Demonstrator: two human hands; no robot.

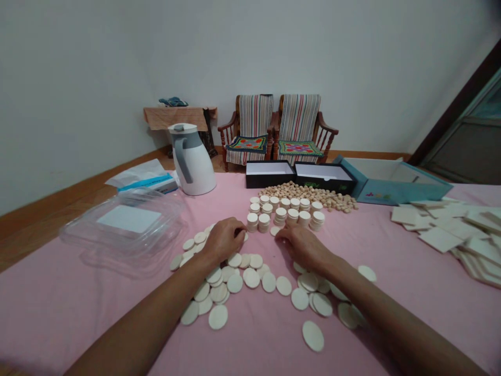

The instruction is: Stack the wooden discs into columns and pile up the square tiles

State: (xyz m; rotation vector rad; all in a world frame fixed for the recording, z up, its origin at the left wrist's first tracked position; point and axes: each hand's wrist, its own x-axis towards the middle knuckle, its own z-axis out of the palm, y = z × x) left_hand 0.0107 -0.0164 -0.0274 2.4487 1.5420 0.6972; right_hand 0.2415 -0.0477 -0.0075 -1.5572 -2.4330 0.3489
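My left hand (pixel 226 240) is closed above loose discs, its fingers curled, with a pale wooden disc (pixel 246 237) partly showing at the fingertips. My right hand (pixel 302 243) has its fingers pressed together on another wooden disc (pixel 274 231) that lies on the cloth. Just beyond both hands stand short rows of stacked round discs (pixel 280 215). Loose flat discs (pixel 251 278) are scattered below the left hand, and more loose discs (pixel 308 282) spread under the right forearm. The forearms hide some of them.
Small wooden pieces (pixel 313 196) are heaped behind the stacks, before two black boxes (pixel 270 180). A blue box (pixel 399 189) and square wooden boards (pixel 440 237) lie right. Left are a clear plastic container (pixel 90 232), a tissue pack (pixel 152 184) and a white jug (pixel 198 167).
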